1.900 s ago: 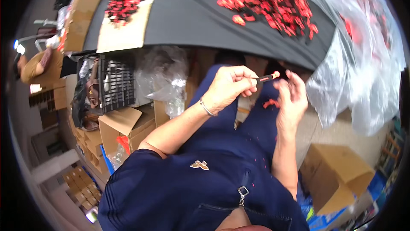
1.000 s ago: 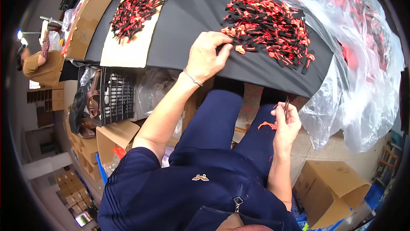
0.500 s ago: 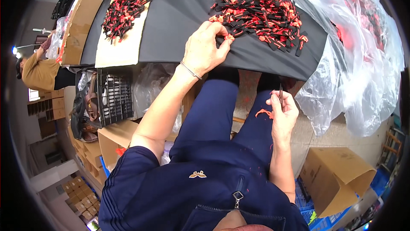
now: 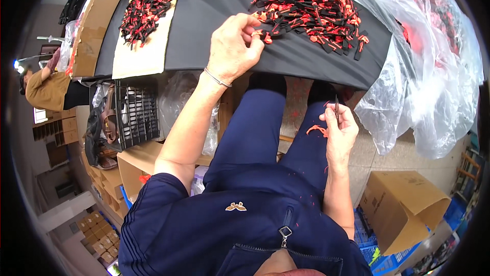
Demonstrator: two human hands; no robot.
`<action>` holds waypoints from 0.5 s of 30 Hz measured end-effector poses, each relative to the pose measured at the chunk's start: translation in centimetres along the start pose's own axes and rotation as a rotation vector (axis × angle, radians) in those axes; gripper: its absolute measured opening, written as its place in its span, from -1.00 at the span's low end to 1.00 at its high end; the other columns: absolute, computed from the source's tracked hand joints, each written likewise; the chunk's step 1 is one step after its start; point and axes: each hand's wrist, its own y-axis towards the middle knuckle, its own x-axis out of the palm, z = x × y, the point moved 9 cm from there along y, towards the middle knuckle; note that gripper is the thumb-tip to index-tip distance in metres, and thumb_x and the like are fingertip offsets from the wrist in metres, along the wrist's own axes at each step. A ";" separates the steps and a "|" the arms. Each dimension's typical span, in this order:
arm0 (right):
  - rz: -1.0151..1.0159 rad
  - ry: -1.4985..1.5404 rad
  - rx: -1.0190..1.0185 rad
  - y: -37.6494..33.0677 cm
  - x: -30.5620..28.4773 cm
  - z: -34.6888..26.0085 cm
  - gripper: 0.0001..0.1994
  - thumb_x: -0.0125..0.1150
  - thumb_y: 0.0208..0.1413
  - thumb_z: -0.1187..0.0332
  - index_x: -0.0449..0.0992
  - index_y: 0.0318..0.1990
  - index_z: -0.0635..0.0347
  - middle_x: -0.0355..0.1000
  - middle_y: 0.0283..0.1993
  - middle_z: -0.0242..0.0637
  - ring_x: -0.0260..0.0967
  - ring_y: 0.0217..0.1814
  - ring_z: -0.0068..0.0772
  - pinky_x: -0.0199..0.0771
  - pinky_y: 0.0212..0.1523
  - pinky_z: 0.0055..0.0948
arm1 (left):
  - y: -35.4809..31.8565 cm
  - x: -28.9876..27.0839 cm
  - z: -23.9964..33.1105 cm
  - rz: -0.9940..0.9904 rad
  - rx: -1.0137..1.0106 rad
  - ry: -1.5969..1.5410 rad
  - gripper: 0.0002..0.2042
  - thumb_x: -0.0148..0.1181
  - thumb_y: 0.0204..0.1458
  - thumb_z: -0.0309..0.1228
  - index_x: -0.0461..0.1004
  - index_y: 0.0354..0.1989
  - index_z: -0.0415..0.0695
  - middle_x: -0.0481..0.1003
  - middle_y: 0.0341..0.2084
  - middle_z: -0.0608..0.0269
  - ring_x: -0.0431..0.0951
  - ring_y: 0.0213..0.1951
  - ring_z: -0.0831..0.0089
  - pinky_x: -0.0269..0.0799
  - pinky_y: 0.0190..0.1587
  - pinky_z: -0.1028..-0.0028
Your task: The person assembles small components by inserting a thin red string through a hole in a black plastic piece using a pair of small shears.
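At the near left edge of a heap of small black and red fabric pieces (image 4: 311, 10), my left hand (image 4: 235, 46) is closed, thumb against fingers. It pinches one black and red fabric piece (image 4: 266, 37), partly hidden by the fingertips. Lower and to the right, over my right thigh, my right hand (image 4: 341, 133) is closed around a slim dark pointed tool (image 4: 336, 106) with its tip upward; most of it is hidden, so its exact kind is unclear. Red thread scraps (image 4: 317, 131) hang from the same hand beside the thumb.
A second heap of black and red pieces (image 4: 150, 8) lies on a cream board (image 4: 140, 66) at the left of the black-covered table (image 4: 204, 20). Clear plastic bags (image 4: 398, 92) drape over its right end. Cardboard boxes (image 4: 398, 204) and a black crate (image 4: 138, 115) stand below. Another person (image 4: 47, 89) is far left.
My left hand has shifted a little left, and more of the pinched fabric piece now shows. My right hand stays almost in place with the tool and thread scraps.
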 end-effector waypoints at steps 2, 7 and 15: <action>0.012 0.007 -0.032 0.1 -0.1 -0.3 -0.88 0.13 0.12 0.52 0.43 -0.21 0.35 0.42 -0.39 -0.36 0.38 -0.37 -0.64 0.37 -0.32 -0.68 | 0.0 -1.5 0.9 0.121 0.099 0.014 -0.85 0.16 -0.16 -0.61 0.48 -0.35 -0.24 0.50 -0.52 0.27 0.51 -0.52 0.60 0.47 -0.38 0.62; 0.016 -0.007 -0.036 0.5 0.1 -0.7 -0.88 0.13 0.11 0.52 0.43 -0.20 0.35 0.42 -0.40 -0.37 0.38 -0.37 -0.64 0.36 -0.32 -0.68 | -0.5 -2.9 -0.1 0.166 0.082 0.143 -0.87 0.16 -0.18 -0.62 0.47 -0.39 -0.24 0.50 -0.50 0.22 0.53 -0.50 0.54 0.48 -0.38 0.59; 0.016 0.107 -0.055 0.6 1.8 -2.7 -0.86 0.20 0.06 0.52 0.46 -0.22 0.32 0.46 -0.35 -0.32 0.41 -0.41 -0.60 0.39 -0.33 -0.66 | -3.0 -1.7 1.2 0.170 -0.077 -0.261 -0.89 0.17 -0.15 -0.64 0.47 -0.40 -0.27 0.49 -0.49 0.24 0.51 -0.49 0.56 0.44 -0.36 0.59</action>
